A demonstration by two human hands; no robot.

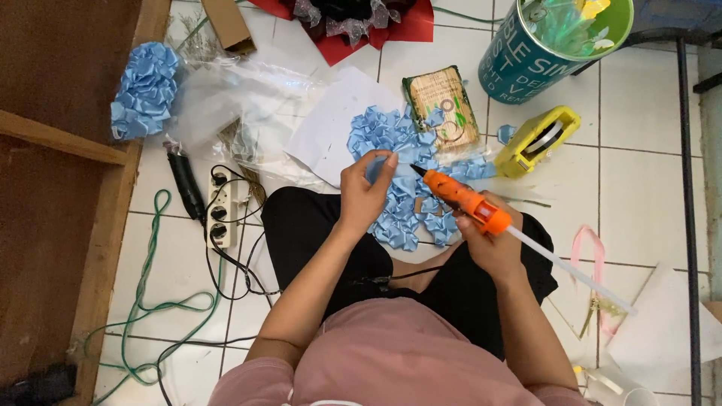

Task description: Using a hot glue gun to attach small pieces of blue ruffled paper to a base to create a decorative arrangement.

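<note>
Seated on the tiled floor (639,188), a person pinches a blue ribbon petal (382,162) in left-hand (365,195) fingers while the right hand (489,244), fingers wrapped tight, aims an orange glue gun (462,199) at it, above the ribbon-petal pile (410,218).

White tiled floor (647,113), strewn with a pile of blue ribbon petals (410,177), a yellow tape dispenser (537,140), a white power strip (223,207), a green cable (154,312), a teal tin (553,45), white paper (331,124), clear plastic wrap (218,94)
</note>
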